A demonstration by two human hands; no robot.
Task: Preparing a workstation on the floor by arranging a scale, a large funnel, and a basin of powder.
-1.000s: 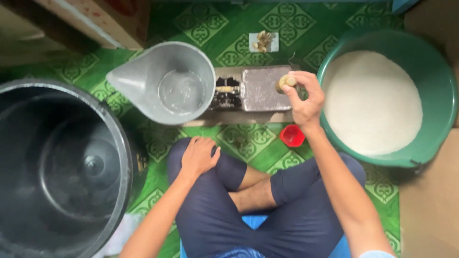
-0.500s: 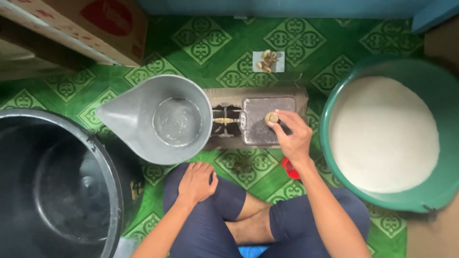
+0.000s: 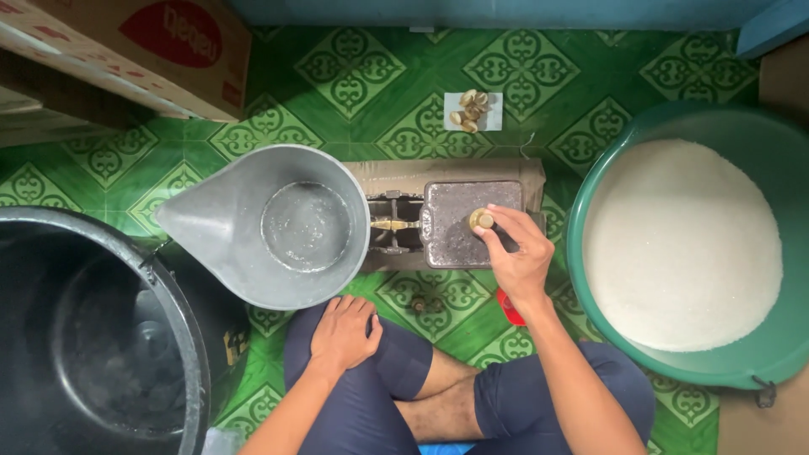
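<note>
A balance scale sits on the green patterned floor in front of my crossed legs. Its grey metal scoop pan (image 3: pixel 278 223) is on the left and its flat dark plate (image 3: pixel 459 223) is on the right. My right hand (image 3: pixel 518 257) is closed on a small brass weight (image 3: pixel 481 220) that rests on the flat plate. My left hand (image 3: pixel 344 333) lies flat on my left knee, fingers apart, holding nothing.
A green basin (image 3: pixel 602 181) of white grains stands at the right. A large black tub (image 3: pixel 93 337) fills the lower left. Several brass weights (image 3: pixel 470 109) lie on a white square behind the scale. A cardboard box (image 3: pixel 126 50) is at the upper left. A red object (image 3: pixel 508 307) shows under my right wrist.
My right hand has carried the brass weight left and down onto the flat plate. The view has shifted, so everything sits lower in frame. My left hand stays on my knee.
</note>
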